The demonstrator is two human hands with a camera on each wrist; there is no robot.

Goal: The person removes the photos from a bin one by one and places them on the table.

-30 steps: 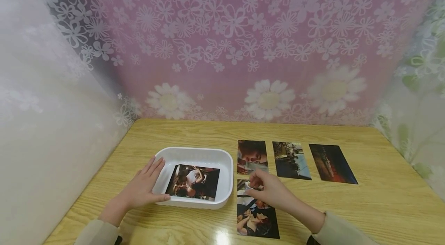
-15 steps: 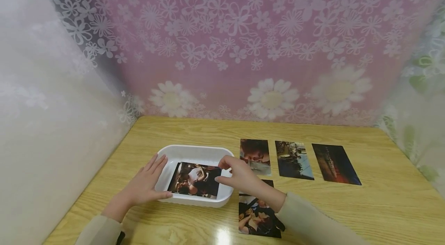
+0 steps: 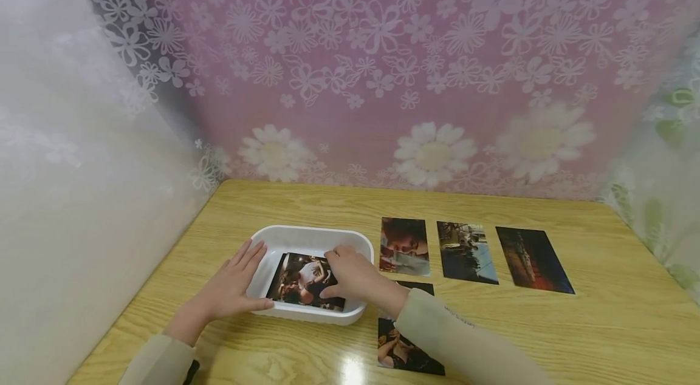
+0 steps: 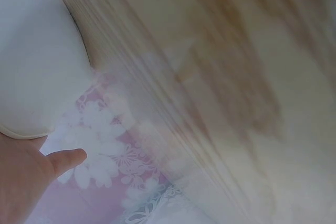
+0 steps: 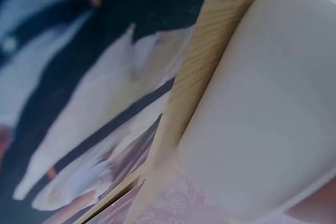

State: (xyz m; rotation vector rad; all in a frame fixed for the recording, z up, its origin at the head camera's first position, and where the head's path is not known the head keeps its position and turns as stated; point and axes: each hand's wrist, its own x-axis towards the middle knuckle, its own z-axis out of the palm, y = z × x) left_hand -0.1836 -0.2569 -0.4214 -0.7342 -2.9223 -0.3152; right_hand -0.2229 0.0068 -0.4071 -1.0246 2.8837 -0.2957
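Note:
In the head view a white plastic tray (image 3: 268,310) holds a small stack of photo prints (image 3: 298,282); the top one shows people in dark and white clothes. My left hand (image 3: 229,288) rests on the tray's left side, fingers spread along the rim and thumb at the front edge. Inside the tray, my right hand (image 3: 352,275) reaches over the right part of the stack, thumb and fingers apart; whether they touch the top print is unclear. The left wrist view shows the tray's outer wall (image 4: 42,66) beside a finger of that hand (image 4: 65,161).
To the tray's right lie a face print (image 3: 404,245), a street print (image 3: 467,251) and a dark print (image 3: 533,258) in a row. In front, another print (image 3: 410,351) is partly covered by my right sleeve (image 3: 437,330). Flowered cloth (image 3: 350,99) hangs behind the wooden table (image 3: 295,354).
My right hand has moved left from above the front print, across the tray's rim, to over the stack. My left hand stays on the tray. The head view has shifted slightly.

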